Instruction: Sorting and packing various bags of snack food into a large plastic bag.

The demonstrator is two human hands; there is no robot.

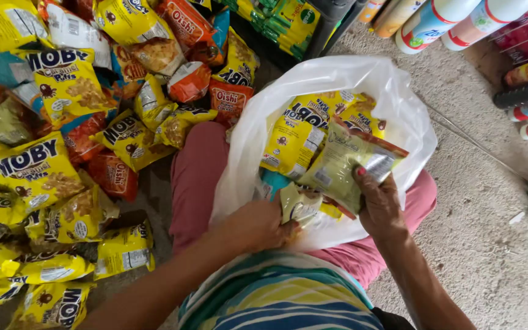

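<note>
Centrally, white plastic bag [398, 104] mouth gaping on lap, right hand [379, 205] grasping green snack packet [343, 165] over it, left hand [258, 225] clenched on bag's near rim, bare floor [490, 232] at right.

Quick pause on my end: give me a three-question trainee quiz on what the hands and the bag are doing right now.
1. True or false: the right hand has a grip on a pale green foil snack packet.
2. Where does the white plastic bag rest? A on the lap, B on a shelf, C on a chair.
3. Fill in: the left hand holds a small pale packet at the bag's ____.

Key: 1 true. 2 A. 3 opening; yellow snack packets lie inside.
</note>
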